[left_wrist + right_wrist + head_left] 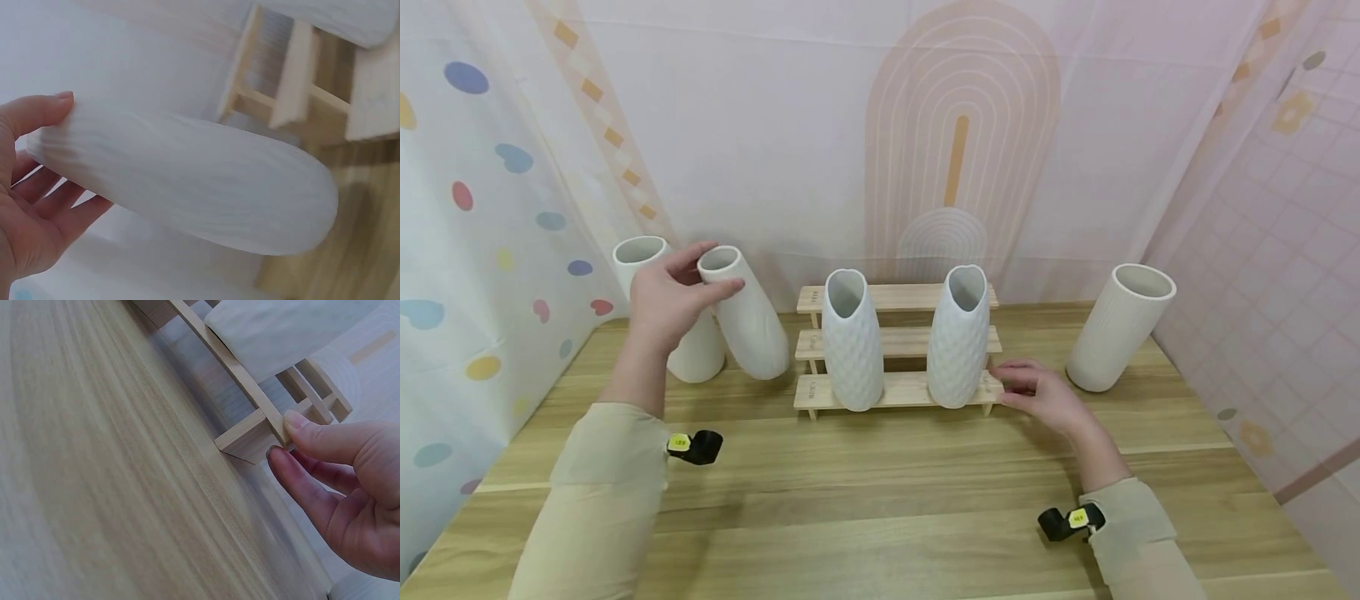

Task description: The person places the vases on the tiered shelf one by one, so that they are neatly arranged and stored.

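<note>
In the head view my left hand [662,300] grips a white textured vase [751,325] near its rim, thumb on one side and fingers on the other. The left wrist view shows this vase [200,181] tilted across the picture; I cannot tell whether its base touches the table. My right hand [1045,397] pinches the right end of the lowest board of a three-tier wooden stand [906,390], thumb on top and a finger below in the right wrist view. Two white vases with a dimpled pattern, one left [854,354] and one right [958,350], stand upright on that lowest board.
Behind my left hand stands another white vase [697,354], partly hidden. A ribbed white vase [1116,333] is at the right of the wooden table [850,508]. Patterned cloth [760,125] hangs at the back and both sides.
</note>
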